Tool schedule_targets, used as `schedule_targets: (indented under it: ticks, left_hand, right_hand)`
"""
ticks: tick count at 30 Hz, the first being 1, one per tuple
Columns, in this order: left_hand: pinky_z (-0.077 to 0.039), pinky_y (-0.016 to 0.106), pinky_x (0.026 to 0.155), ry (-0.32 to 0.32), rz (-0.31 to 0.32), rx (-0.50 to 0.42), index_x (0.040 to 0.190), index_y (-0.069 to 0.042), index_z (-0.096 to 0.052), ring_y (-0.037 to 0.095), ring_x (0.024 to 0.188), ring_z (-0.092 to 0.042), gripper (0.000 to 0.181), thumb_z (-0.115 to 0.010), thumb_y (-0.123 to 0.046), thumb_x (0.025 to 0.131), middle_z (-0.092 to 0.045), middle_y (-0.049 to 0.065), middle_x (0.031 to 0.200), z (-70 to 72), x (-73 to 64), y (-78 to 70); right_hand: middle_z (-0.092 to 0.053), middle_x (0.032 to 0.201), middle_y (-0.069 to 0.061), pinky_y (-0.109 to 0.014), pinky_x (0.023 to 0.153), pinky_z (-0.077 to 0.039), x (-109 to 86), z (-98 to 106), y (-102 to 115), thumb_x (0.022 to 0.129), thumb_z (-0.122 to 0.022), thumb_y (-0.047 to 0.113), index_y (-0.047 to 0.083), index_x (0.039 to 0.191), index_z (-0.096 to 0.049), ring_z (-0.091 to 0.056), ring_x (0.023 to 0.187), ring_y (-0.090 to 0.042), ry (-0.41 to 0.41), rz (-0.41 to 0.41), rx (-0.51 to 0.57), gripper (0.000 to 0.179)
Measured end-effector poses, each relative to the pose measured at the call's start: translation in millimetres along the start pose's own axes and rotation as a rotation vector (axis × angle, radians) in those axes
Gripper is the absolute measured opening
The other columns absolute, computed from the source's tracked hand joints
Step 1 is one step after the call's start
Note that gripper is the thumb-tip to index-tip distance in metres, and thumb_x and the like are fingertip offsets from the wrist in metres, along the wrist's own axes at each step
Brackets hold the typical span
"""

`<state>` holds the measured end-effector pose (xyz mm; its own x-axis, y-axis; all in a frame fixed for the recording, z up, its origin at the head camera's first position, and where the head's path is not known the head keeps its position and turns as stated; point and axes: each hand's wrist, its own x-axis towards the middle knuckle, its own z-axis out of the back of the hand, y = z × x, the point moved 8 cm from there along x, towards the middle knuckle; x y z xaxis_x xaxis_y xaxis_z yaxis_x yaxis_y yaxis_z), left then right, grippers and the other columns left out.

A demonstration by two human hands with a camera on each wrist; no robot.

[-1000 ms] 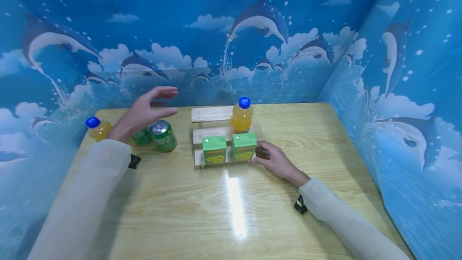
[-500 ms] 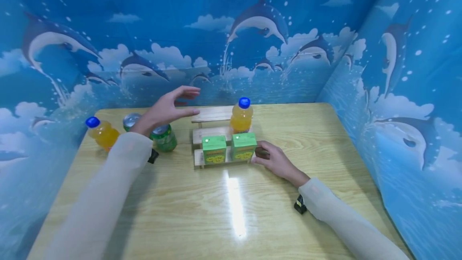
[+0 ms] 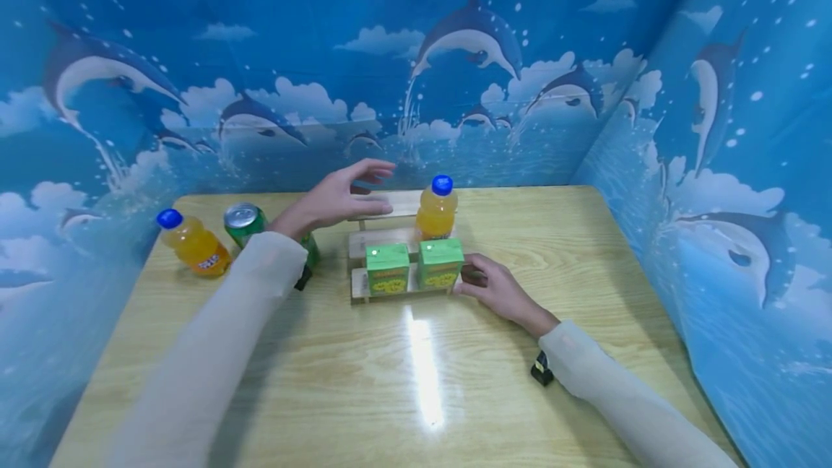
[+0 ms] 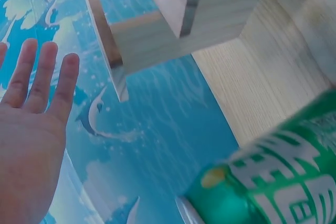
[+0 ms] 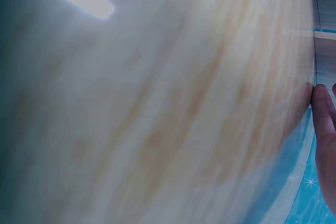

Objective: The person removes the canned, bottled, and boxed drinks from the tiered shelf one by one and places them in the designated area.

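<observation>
A stepped wooden rack point(image 3: 360, 282) stands mid-table. Two green juice boxes point(image 3: 387, 269) sit side by side on its lowest step, and an orange drink bottle point(image 3: 436, 211) with a blue cap stands behind the right one. My left hand point(image 3: 338, 197) is over the rack's upper left, fingers apart and holding nothing. In the left wrist view its palm and several fingers point(image 4: 63, 85) show extended. My right hand point(image 3: 499, 289) holds the rack's right end beside the right juice box, fingers bent; part of the grip is hidden. The right wrist view catches its fingertips point(image 5: 320, 90) by the wood.
Left of the rack are a green drink can point(image 3: 243, 221) and another green can point(image 3: 312, 251), mostly behind my left forearm. An orange drink bottle point(image 3: 198, 248) stands farther left. A blue dolphin-print curtain point(image 3: 325, 56) encloses the table's point(image 3: 338, 381) back and sides.
My left hand has moved right, from above the cans to the rack's upper left, uncovering the left bottle and one can. The right hand has stayed at the rack.
</observation>
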<state>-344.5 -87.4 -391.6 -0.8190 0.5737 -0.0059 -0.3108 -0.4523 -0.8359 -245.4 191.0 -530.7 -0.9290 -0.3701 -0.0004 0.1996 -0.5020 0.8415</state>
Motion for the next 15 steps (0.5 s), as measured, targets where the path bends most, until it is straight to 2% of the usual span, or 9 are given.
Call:
schedule_targets:
  ticks: [6,12,15]
  left_hand:
    - [-0.043,0.058,0.127,0.046,-0.012,-0.009,0.163,-0.034,-0.046,0.029,0.151,-0.051,0.078,-0.082,-0.049,0.096,-0.052,0.002,0.165,-14.5,11.5,-7.2]
    - [-0.043,0.058,0.127,0.091,-0.022,-0.025,0.166,-0.028,-0.043,0.033,0.154,-0.047,0.081,-0.083,-0.046,0.097,-0.05,0.006,0.167,-26.8,19.6,-14.9]
    - [-0.042,0.057,0.128,0.109,-0.029,-0.027,0.167,-0.029,-0.042,0.029,0.155,-0.046,0.083,-0.083,-0.044,0.097,-0.049,0.005,0.168,-31.6,22.5,-18.8]
  right_hand:
    - [-0.068,0.147,-0.017,-0.05,0.113,-0.058,-0.9,1,-2,0.097,-0.084,0.023,0.009,0.148,-0.062,-0.068,0.134,-0.04,0.0,-0.014,0.009,0.057]
    - [-0.068,0.146,-0.015,-0.049,0.113,-0.058,0.1,0,-3,0.097,-0.084,0.023,0.01,0.148,-0.063,-0.068,0.135,-0.039,0.003,-0.021,0.01,0.056]
    - [-0.068,0.146,-0.015,-0.048,0.113,-0.058,0.8,-1,-4,0.097,-0.084,0.022,0.01,0.147,-0.063,-0.068,0.135,-0.039,0.003,-0.021,0.012,0.055]
